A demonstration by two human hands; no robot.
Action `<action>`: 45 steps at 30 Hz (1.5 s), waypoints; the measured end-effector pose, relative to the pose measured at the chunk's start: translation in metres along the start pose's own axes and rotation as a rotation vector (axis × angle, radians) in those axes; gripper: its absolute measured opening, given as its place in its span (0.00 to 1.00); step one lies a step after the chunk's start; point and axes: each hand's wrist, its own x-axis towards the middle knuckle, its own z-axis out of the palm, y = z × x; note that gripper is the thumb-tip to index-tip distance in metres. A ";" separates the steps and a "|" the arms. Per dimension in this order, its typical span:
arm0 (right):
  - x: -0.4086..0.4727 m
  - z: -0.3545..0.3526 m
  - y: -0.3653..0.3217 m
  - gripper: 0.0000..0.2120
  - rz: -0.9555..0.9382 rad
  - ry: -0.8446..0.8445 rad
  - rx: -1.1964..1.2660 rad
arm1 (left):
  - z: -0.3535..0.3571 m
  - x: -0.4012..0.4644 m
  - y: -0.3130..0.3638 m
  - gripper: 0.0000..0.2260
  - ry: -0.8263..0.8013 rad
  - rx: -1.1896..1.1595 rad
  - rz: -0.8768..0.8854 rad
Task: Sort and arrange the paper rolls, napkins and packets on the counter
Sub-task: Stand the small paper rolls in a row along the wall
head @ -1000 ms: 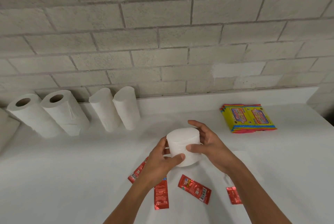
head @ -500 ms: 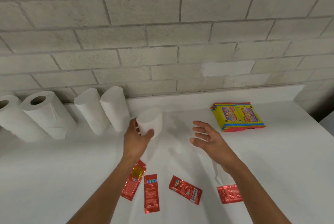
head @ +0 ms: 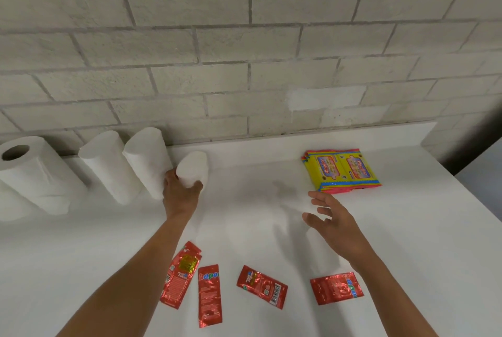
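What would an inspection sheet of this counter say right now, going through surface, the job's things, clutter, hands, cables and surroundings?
Surface: white counter, bare in the middle.
Job's things: short paper roll in the left hand, at the right end of a leaning row; two slim rolls and a wide roll with an open core lean toward the wall. Stack of yellow napkin packs at back right. Four red sachets near the front edge, unaligned.
Clutter: nothing seen.
Hands: left hand grips the short roll; right hand open, holding nothing.
Cables: nothing seen.
Surroundings: pale brick wall behind the counter.
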 end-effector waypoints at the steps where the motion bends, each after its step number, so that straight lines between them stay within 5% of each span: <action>1: 0.000 -0.002 0.004 0.22 0.005 0.014 -0.019 | 0.002 0.000 -0.001 0.27 0.001 0.003 -0.002; 19: -0.008 0.003 0.035 0.41 0.212 0.046 -0.555 | -0.001 -0.032 -0.025 0.39 -0.112 -0.023 -0.074; 26: -0.013 0.012 0.039 0.40 0.257 0.033 -0.640 | -0.010 -0.054 -0.027 0.37 -0.182 -0.063 -0.096; 34: -0.017 0.021 0.018 0.43 0.058 0.020 -0.440 | -0.023 -0.119 0.003 0.28 -0.368 -0.154 0.002; 39: -0.032 0.049 -0.012 0.43 -0.218 -0.081 -0.259 | -0.028 -0.159 0.025 0.26 -0.699 -0.322 -0.136; 42: -0.041 0.067 -0.028 0.43 -0.317 -0.141 -0.243 | -0.028 -0.170 0.024 0.31 -0.791 -0.360 -0.207; 45: -0.045 0.083 -0.036 0.46 -0.362 -0.210 -0.297 | -0.033 -0.178 0.024 0.24 -0.835 -0.407 -0.234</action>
